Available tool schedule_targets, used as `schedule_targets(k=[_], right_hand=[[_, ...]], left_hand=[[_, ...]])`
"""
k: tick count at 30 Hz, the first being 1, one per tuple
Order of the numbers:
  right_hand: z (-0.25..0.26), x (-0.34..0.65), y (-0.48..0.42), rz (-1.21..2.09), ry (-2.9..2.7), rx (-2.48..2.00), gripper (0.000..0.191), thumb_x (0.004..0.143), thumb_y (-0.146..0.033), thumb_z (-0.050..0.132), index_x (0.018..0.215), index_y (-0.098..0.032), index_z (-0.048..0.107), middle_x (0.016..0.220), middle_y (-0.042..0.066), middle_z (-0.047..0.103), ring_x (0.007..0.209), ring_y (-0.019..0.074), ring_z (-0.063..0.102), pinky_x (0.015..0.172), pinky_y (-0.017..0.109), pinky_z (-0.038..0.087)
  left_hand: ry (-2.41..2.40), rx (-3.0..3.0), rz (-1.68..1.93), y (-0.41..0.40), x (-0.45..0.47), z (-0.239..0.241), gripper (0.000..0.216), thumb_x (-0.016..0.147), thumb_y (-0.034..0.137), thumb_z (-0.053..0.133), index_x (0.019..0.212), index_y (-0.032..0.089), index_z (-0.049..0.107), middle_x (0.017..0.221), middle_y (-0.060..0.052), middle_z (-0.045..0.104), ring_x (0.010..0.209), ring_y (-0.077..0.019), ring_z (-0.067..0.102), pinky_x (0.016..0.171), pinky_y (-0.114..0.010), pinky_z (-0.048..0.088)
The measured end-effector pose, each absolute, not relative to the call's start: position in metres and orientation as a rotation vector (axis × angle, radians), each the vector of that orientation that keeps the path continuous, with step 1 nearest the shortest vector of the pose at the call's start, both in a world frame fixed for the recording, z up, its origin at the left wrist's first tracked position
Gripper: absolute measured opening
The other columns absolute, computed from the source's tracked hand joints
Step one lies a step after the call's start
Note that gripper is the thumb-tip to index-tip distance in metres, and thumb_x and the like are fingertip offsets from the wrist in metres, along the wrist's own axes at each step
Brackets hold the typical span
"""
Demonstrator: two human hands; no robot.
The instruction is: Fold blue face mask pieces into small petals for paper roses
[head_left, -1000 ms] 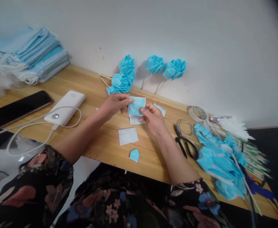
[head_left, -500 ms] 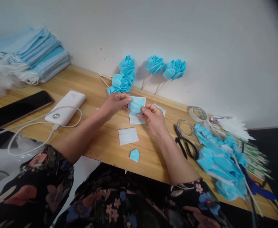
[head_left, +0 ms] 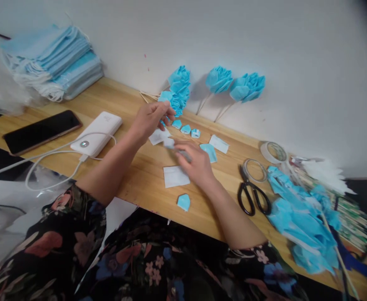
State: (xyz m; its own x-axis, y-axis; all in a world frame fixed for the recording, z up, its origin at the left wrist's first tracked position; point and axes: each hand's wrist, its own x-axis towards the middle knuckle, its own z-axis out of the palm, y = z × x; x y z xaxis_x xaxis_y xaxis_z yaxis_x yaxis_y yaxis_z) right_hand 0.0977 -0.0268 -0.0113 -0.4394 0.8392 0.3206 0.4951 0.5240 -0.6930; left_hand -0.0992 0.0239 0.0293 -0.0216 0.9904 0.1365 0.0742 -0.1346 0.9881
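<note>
My left hand [head_left: 150, 120] hovers over the wooden table [head_left: 123, 100] with its fingers curled in a pinch, just in front of a cluster of blue fabric flowers [head_left: 177, 87]; what it pinches is hidden. A white scrap [head_left: 158, 136] lies right under it. My right hand [head_left: 193, 162] is low over the table and smeared by motion, above a white square [head_left: 174, 176]. A flat blue square [head_left: 209, 151] lies just right of it. Three small folded blue petals [head_left: 185, 128] sit in a row behind the hands, and another blue petal [head_left: 184, 202] lies near the front edge.
A stack of blue face masks [head_left: 54, 58] sits at the back left, with a phone [head_left: 42, 131] and a white power bank [head_left: 97, 133] on a cable. Black scissors [head_left: 252, 196], two tape rolls [head_left: 273, 151] and a heap of blue fabric with sticks [head_left: 299, 213] fill the right. Two flowers on sticks [head_left: 233, 83] lean on the wall.
The blue square that both hands held up is no longer between them. My hands have parted: the left rose toward the flowers, the right dropped to the table. The view shifted slightly.
</note>
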Motion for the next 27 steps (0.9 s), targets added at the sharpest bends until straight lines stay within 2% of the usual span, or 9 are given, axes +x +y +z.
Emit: schedule_targets(k=[3,7,11,13,15,17,20,24,27], right_hand=[[-0.014,0.092,-0.032,0.536,-2.446,-0.922,0.026,0.095,-0.022,0.051,0.112,-0.023,0.071,0.122,0.008,0.074,0.117,0.0233,0.067,0.113,0.048,0.043],[-0.011,0.095,-0.031,0.446,-2.489,-0.966,0.036,0.091,-0.013,0.046,0.118,-0.024,0.068,0.118,0.004,0.077,0.11,0.0217,0.07,0.122,0.053,0.03],[0.0,0.114,-0.021,0.365,-2.229,-1.081,0.031,0.09,-0.014,0.044,0.105,-0.023,0.07,0.103,0.003,0.079,0.098,0.021,0.071,0.116,0.048,0.038],[0.011,0.125,-0.016,0.348,-2.024,-1.191,0.026,0.092,-0.021,0.046,0.099,-0.023,0.071,0.102,0.004,0.078,0.1,0.0227,0.071,0.104,0.044,0.048],[0.023,0.137,-0.011,0.349,-1.885,-1.265,0.025,0.093,-0.024,0.048,0.096,-0.023,0.072,0.101,0.005,0.078,0.098,0.0234,0.071,0.095,0.041,0.053],[0.034,0.148,-0.008,0.345,-1.834,-1.297,0.024,0.091,-0.025,0.05,0.096,-0.022,0.073,0.099,0.005,0.078,0.096,0.0236,0.072,0.092,0.04,0.053],[0.042,0.165,-0.005,0.354,-1.892,-1.335,0.022,0.09,-0.026,0.053,0.097,-0.022,0.074,0.099,0.005,0.078,0.095,0.0238,0.072,0.091,0.04,0.053],[0.035,0.189,-0.002,0.379,-1.98,-1.449,0.024,0.09,-0.028,0.053,0.101,-0.021,0.074,0.103,0.006,0.079,0.096,0.0237,0.072,0.089,0.039,0.053],[0.025,0.199,-0.002,0.331,-2.029,-1.712,0.027,0.088,-0.025,0.054,0.108,-0.021,0.073,0.103,0.007,0.079,0.09,0.0239,0.072,0.08,0.036,0.051]], left_hand=[[1.186,1.377,1.255,0.024,-0.101,0.031,0.036,0.101,0.033,0.048,0.082,0.011,0.067,0.08,-0.008,0.072,0.06,-0.0107,0.06,0.053,-0.023,0.046],[1.141,1.478,1.031,0.021,-0.097,0.03,0.036,0.099,0.039,0.052,0.082,0.011,0.067,0.073,-0.007,0.07,0.053,-0.0103,0.059,0.053,-0.023,0.046],[1.234,1.678,0.783,0.015,-0.097,0.032,0.032,0.098,0.035,0.05,0.083,0.013,0.066,0.071,-0.005,0.068,0.052,-0.0106,0.059,0.053,-0.022,0.045],[1.343,1.84,0.601,0.014,-0.098,0.033,0.025,0.095,0.027,0.049,0.085,0.014,0.068,0.071,-0.004,0.069,0.052,-0.0109,0.058,0.054,-0.022,0.042],[1.438,2.013,0.407,0.014,-0.101,0.032,0.021,0.09,0.021,0.051,0.094,0.016,0.071,0.077,-0.003,0.072,0.058,-0.0129,0.061,0.058,-0.023,0.042],[1.485,2.186,0.265,0.015,-0.104,0.03,0.027,0.087,0.018,0.051,0.102,0.018,0.073,0.089,-0.005,0.075,0.072,-0.0169,0.066,0.065,-0.025,0.043],[1.454,2.375,0.105,0.018,-0.109,0.023,0.031,0.087,0.018,0.048,0.104,0.021,0.074,0.104,-0.006,0.077,0.09,-0.0201,0.067,0.075,-0.027,0.043],[1.334,2.437,-0.037,0.02,-0.11,0.013,0.029,0.085,0.02,0.051,0.102,0.021,0.074,0.106,-0.006,0.077,0.091,-0.0197,0.067,0.076,-0.026,0.043],[1.27,2.452,-0.072,0.02,-0.108,0.01,0.03,0.084,0.019,0.049,0.102,0.019,0.073,0.108,-0.008,0.077,0.094,-0.0213,0.067,0.078,-0.027,0.045]])
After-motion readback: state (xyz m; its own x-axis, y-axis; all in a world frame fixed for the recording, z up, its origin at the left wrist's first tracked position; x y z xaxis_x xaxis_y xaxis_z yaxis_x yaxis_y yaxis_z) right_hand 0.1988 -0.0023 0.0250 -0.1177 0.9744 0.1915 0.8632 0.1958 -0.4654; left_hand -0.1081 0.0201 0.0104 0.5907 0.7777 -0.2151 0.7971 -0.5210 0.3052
